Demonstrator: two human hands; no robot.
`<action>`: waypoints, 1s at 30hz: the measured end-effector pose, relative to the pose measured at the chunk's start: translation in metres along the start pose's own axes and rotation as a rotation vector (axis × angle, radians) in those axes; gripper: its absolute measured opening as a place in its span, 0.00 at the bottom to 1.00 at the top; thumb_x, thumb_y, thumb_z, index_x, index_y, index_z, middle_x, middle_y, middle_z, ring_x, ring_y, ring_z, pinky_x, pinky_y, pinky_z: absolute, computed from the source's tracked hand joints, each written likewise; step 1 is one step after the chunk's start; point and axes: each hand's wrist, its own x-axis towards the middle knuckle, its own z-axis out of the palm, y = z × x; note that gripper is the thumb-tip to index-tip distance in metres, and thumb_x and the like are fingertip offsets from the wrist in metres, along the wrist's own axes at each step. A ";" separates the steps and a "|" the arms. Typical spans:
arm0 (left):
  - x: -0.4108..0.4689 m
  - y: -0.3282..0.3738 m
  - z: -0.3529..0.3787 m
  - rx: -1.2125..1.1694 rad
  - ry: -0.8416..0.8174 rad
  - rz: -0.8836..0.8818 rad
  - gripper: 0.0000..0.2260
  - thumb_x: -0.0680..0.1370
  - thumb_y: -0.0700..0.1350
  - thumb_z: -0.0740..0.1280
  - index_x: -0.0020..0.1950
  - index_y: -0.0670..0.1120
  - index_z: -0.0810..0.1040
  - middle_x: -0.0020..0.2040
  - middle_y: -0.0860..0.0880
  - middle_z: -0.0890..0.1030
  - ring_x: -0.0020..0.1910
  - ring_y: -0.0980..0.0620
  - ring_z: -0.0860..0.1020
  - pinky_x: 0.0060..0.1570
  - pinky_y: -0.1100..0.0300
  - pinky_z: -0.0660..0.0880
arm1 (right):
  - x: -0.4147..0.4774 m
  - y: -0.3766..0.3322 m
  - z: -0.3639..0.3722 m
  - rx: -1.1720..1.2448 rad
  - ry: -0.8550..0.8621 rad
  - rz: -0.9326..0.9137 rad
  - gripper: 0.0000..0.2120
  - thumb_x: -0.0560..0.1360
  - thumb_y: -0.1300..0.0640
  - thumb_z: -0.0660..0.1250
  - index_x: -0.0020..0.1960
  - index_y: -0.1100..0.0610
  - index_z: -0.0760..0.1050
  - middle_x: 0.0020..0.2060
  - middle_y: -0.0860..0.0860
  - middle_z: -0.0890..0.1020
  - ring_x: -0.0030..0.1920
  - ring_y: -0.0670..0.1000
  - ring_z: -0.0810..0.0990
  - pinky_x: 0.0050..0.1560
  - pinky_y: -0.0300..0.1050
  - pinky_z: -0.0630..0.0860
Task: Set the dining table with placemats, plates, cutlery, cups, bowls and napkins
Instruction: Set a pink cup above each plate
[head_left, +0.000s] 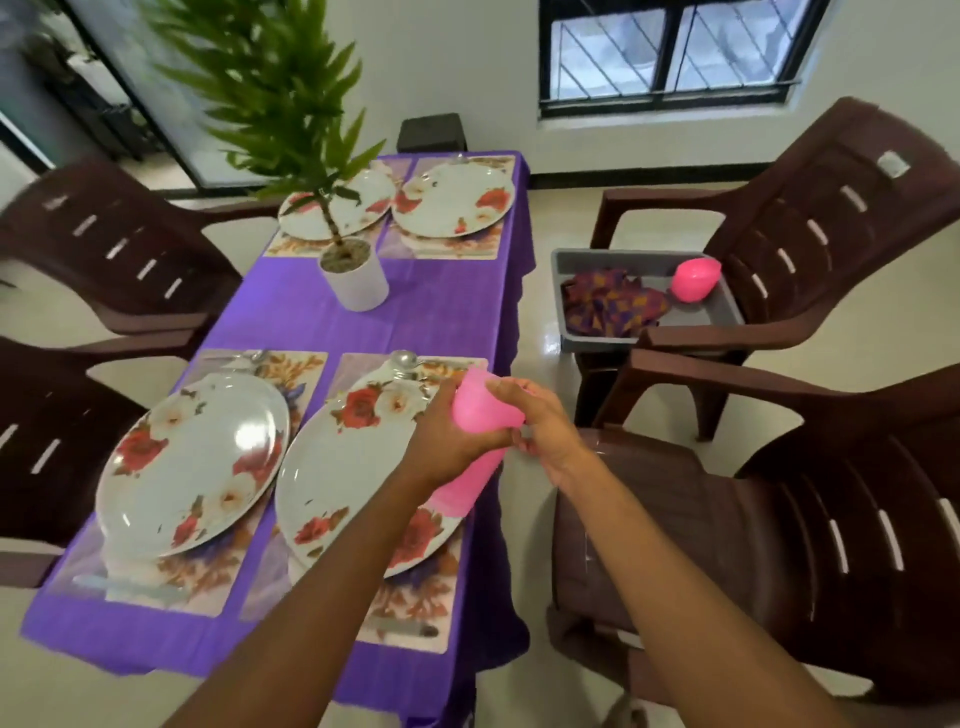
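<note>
Place setting at a table covered by a purple cloth. The left hand and right hand meet over the right edge of the near right plate, both holding a stack of pink cups. The left grip is wrapped around the upper part of the stack. The right grip pinches its end with curled fingers. The lower part of the stack hangs tilted above the plate's rim.

Four flowered plates lie on four flowered placemats: the near left plate beside the near right one, and two far plates at the opposite end. A spoon lies at the far edge of the near right placemat; a knife lies at its near edge. A potted plant stands mid-table.

On a brown chair to the right sits a grey tub holding patterned napkins and a pink bowl, well apart from the hands.
</note>
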 end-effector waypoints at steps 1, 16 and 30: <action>-0.008 -0.009 -0.017 -0.010 0.012 -0.008 0.36 0.61 0.56 0.82 0.66 0.56 0.72 0.55 0.54 0.80 0.53 0.53 0.80 0.50 0.52 0.81 | -0.002 0.006 0.019 -0.030 0.003 -0.012 0.32 0.60 0.41 0.78 0.58 0.58 0.79 0.48 0.52 0.84 0.49 0.52 0.84 0.36 0.40 0.78; -0.147 -0.162 -0.276 0.093 0.142 -0.167 0.44 0.60 0.60 0.81 0.71 0.53 0.66 0.62 0.54 0.73 0.62 0.49 0.73 0.61 0.48 0.73 | -0.016 0.078 0.227 0.087 0.254 -0.121 0.27 0.69 0.48 0.77 0.66 0.49 0.75 0.60 0.49 0.81 0.63 0.53 0.78 0.48 0.49 0.79; -0.040 -0.159 -0.287 -0.026 0.210 -0.194 0.41 0.65 0.54 0.81 0.72 0.54 0.65 0.64 0.56 0.71 0.62 0.53 0.70 0.54 0.59 0.70 | 0.128 0.051 0.197 -0.602 0.365 -0.293 0.43 0.67 0.49 0.81 0.76 0.48 0.64 0.64 0.49 0.77 0.62 0.55 0.77 0.56 0.56 0.80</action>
